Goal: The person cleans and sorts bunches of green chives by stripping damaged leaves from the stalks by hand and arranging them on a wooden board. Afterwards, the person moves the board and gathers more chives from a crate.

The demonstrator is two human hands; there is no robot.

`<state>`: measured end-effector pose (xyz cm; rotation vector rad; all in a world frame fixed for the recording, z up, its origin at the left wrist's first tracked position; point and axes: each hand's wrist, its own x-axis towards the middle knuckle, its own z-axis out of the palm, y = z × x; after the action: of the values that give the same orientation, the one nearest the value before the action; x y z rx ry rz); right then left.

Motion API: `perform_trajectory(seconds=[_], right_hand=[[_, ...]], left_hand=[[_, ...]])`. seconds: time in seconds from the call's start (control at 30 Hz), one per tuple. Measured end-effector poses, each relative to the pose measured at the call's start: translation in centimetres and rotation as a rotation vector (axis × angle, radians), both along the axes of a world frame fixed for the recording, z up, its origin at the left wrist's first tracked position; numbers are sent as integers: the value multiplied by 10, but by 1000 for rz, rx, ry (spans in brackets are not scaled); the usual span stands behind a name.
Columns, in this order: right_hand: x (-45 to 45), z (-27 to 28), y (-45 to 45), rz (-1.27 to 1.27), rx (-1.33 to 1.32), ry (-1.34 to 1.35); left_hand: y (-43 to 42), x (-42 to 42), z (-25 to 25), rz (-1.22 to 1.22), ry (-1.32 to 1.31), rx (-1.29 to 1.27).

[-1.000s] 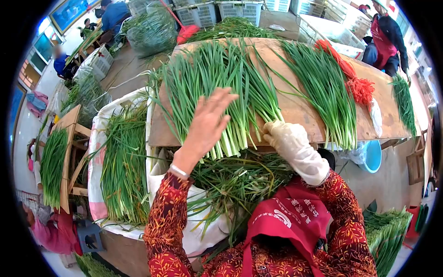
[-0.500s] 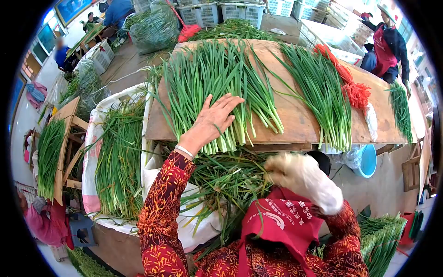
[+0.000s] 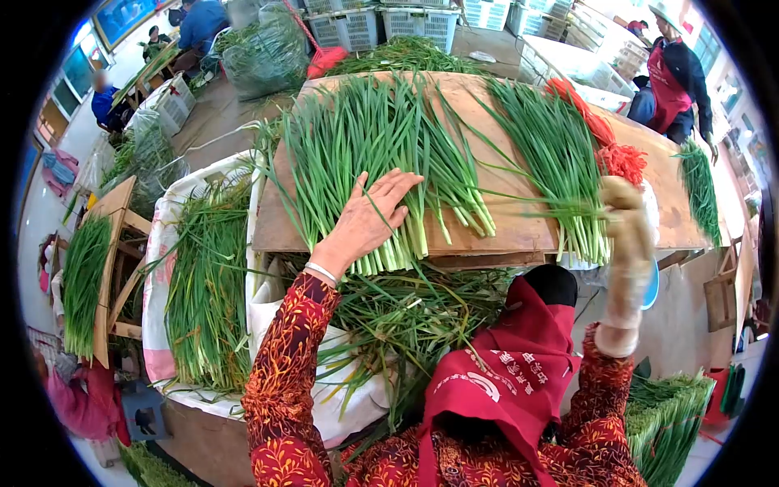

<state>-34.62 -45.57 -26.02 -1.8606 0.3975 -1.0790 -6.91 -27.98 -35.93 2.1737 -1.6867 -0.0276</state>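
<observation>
My bare left hand [image 3: 369, 219] lies with fingers spread on a broad pile of garlic chives [image 3: 357, 154], near the pale stem ends. A bracelet circles that wrist. My right hand [image 3: 626, 223], in a pale soiled glove, is raised at the right of the board and smeared by motion. A blurred green garlic chive stalk [image 3: 560, 213] trails left from its fingers. Behind that stalk lies a second bunch of garlic chives [image 3: 540, 138], stems toward me. Both bunches rest on a wooden board [image 3: 519, 231].
Loose chive trimmings [image 3: 414, 316] fill the space below the board's near edge. At left stands a lined white crate [image 3: 154, 276] of chives. Red ties [image 3: 621, 162] lie on the board. A co-worker [image 3: 673, 81] stands at the far right; a blue basin [image 3: 651, 284] sits below.
My right hand has moved up and right, from above the trimmings to beside the second bunch, now with a stalk trailing from it. My left hand stays on the pile.
</observation>
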Motion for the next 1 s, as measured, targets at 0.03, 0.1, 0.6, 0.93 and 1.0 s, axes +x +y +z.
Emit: perform_trajectory(seconds=[0.03, 0.1, 0.6, 0.93, 1.0], right_hand=[[-15, -1, -11, 67, 166, -194], [-44, -16, -36, 246, 395, -434], [78, -79, -18, 172, -158, 852], [86, -90, -25, 19, -478, 574], [94, -94, -21, 68, -608, 490]], left_hand=[[-1, 0, 0, 0, -17, 0], [-1, -1, 1, -3, -40, 2], [-68, -18, 13, -164, -233, -42], [-35, 0, 12, -117, -44, -8], [-37, -2, 13, -110, -62, -23]])
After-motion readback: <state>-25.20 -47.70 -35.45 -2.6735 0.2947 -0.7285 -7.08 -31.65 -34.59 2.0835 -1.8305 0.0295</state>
